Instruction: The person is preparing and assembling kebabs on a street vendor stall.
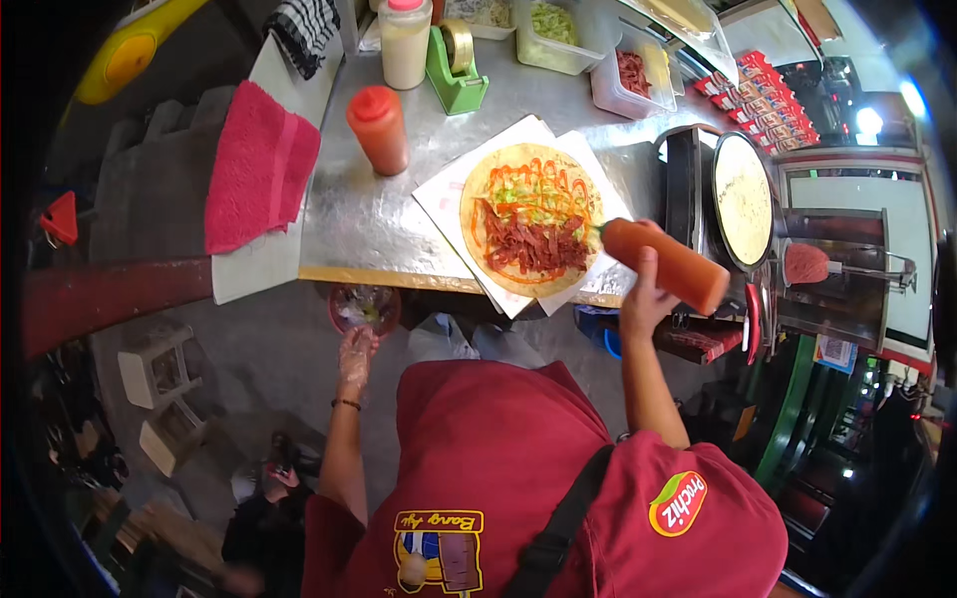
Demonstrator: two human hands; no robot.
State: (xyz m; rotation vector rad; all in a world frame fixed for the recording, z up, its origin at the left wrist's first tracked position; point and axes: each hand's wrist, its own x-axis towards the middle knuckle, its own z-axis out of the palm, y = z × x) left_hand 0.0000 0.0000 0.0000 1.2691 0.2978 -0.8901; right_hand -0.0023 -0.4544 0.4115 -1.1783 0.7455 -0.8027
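Note:
My right hand [646, 299] grips an orange squeeze bottle [678, 269], tilted so its nozzle points left at the right edge of a round flatbread [483, 169]. The flatbread lies open on white paper [439, 199] at the counter's front edge. Shredded reddish-brown meat [533, 244] covers its near half. Farther back on it are shredded lettuce [538, 187] and zigzag lines of orange-red sauce. In a clear plastic glove, my left hand [357, 359] hangs below the counter beside a red bin [394, 317], its fingers loosely extended and nothing visible in them.
On the metal counter [339, 214] stand a red-capped sauce bottle [379, 135], a white sauce bottle [405, 45] and a green tape dispenser [456, 85]. Behind are tubs of lettuce [553, 28] and meat [633, 75]. Right sits a round griddle [744, 199] with another flatbread; left hangs a pink towel [259, 169].

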